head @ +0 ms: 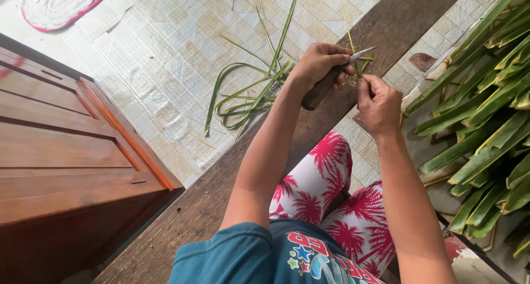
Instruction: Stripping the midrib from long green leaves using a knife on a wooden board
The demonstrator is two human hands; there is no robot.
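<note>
Stripping a thin green palm-leaf strip (358, 63) with a short wooden-handled knife (331, 77) over a long dark wooden plank (232, 179).

Left hand (320, 63) wrapped tight round the brown handle, fingers together and clamped, bright blade tip angled out to the right toward the leaf, likely so the edge can run along its midrib. Right hand (378, 104) just beside the blade, fingertips pinched on the leaf's lower end, seemingly to keep it taut against the cut. Leaf held upright between both hands, above the plank's far end. Curled green trimmings (243, 93) lying on the pale tiled floor (165, 57) left of the plank, apparently dropped aside there. Pile of broad green leaves (480, 107) stacked at the right, close to the right hand. Brown wooden cabinet (61, 151) at the left, oval mat (61, 5) in the far corner.
</note>
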